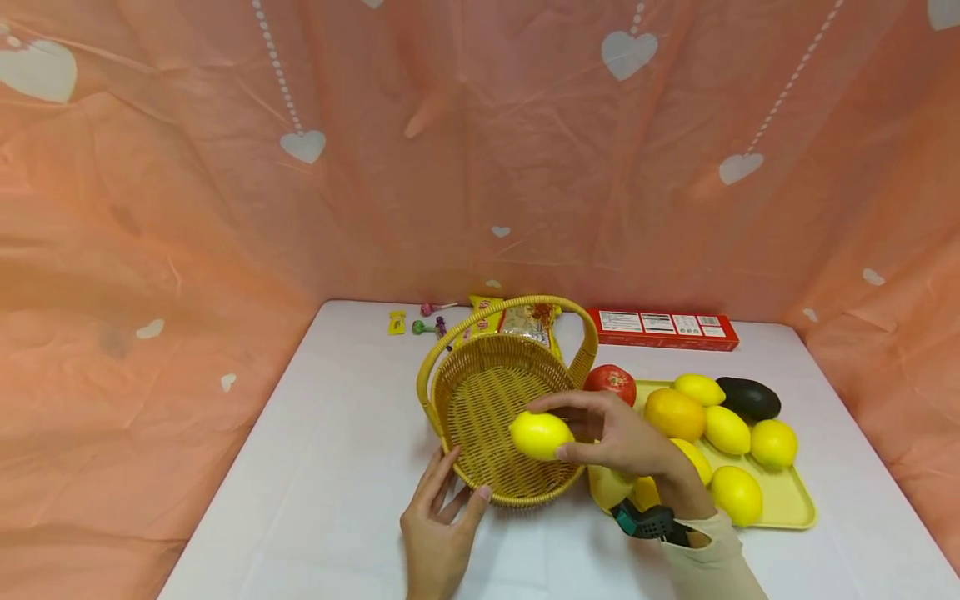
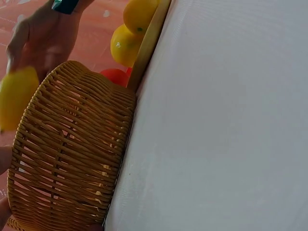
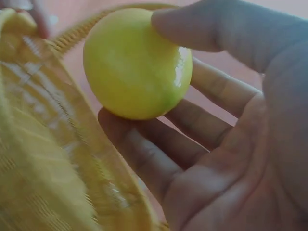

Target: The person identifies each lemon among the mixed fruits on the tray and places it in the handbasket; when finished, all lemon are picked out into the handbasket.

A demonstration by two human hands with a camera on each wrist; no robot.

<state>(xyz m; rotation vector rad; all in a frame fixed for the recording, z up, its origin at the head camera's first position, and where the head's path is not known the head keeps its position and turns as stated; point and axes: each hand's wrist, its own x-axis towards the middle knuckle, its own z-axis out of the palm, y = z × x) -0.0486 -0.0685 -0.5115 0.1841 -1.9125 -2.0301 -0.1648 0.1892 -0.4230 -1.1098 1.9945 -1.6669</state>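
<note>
In the head view a woven basket (image 1: pixel 480 396) with an arched handle stands on the white table. My left hand (image 1: pixel 441 529) holds its near-left rim between fingers and thumb; the left wrist view shows the basket's outer wall (image 2: pixel 72 149) from the side. Between thumb and fingers of my right hand (image 1: pixel 618 433) is a yellow lemon (image 1: pixel 540 436), held over the right part of the basket's opening. Seen in the right wrist view, the thumb lies on top of the lemon (image 3: pixel 134 67) and the fingers support it from below. Bare weave shows inside the basket.
Right of the basket, a yellow tray (image 1: pixel 798 504) bears several lemons, an orange-yellow fruit (image 1: pixel 675 414) and a dark avocado (image 1: pixel 747 398). A red pomegranate (image 1: pixel 611 382) sits by its far-left corner. Behind are a red box (image 1: pixel 663 332), a yellow snack bag (image 1: pixel 534 321) and small candies (image 1: pixel 397 322).
</note>
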